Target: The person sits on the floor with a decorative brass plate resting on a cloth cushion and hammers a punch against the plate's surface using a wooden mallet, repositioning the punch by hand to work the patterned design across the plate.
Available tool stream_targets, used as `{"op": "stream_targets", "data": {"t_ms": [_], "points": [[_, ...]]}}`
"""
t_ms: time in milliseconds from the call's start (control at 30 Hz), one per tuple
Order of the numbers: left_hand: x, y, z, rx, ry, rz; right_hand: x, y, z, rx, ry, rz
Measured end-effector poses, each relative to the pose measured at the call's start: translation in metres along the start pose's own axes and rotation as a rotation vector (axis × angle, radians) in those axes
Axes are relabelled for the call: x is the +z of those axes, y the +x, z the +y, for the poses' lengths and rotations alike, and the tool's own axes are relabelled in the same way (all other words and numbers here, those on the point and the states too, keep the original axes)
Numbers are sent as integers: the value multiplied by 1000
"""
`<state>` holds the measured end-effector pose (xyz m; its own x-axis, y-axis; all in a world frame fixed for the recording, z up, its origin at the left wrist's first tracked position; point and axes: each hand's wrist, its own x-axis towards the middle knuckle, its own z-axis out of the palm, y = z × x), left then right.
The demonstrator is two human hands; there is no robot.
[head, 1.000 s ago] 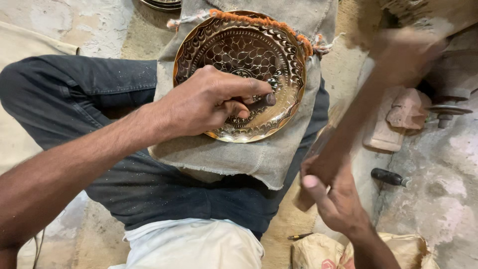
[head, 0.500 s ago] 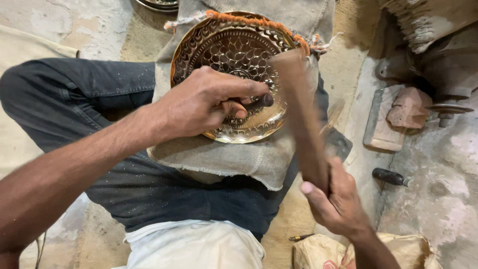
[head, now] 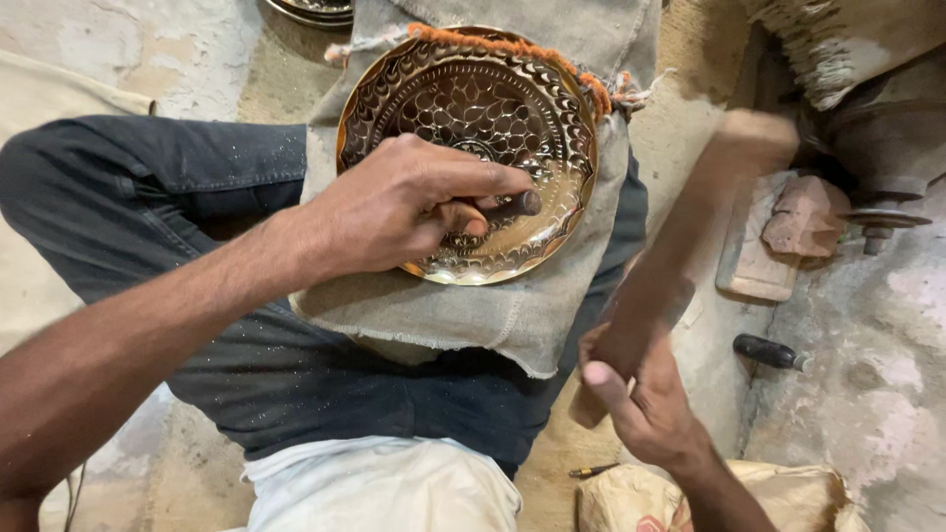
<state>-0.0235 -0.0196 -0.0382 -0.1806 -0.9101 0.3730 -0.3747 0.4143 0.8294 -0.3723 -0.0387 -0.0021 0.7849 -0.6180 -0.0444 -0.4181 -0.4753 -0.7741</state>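
Plate: brass plate [head: 473,118] with an engraved pattern, lying on grey cloth [head: 443,315] over the lap
Left hand [head: 404,212]: gripping a small punch [head: 512,205] (tip on the plate)
Right hand [head: 645,404]: clenched round a wooden mallet [head: 690,256], blurred

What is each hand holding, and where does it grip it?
Left hand grips a small dark punch around its shaft, tip on the brass plate. Right hand grips a wooden mallet by its lower end.

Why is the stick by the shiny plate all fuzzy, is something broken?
Nothing looks broken. The wooden stick in the right hand is blurred, so it is probably swinging fast. The left hand holds a dark punch on the patterned brass plate. The grey cloth under it has frayed edges, nothing worse.
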Motion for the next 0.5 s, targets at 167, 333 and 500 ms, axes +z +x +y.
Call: {"op": "stream_targets", "data": {"t_ms": [167, 333, 500], "points": [[1, 1, -1, 9, 27, -13, -4, 3, -4, 32, 73, 47], [0, 1, -1, 2, 48, -33, -9, 6, -3, 268, -72, -37], [-7, -4, 8, -242, -87, -5, -13, 11, 2, 3, -221, 61]]}}
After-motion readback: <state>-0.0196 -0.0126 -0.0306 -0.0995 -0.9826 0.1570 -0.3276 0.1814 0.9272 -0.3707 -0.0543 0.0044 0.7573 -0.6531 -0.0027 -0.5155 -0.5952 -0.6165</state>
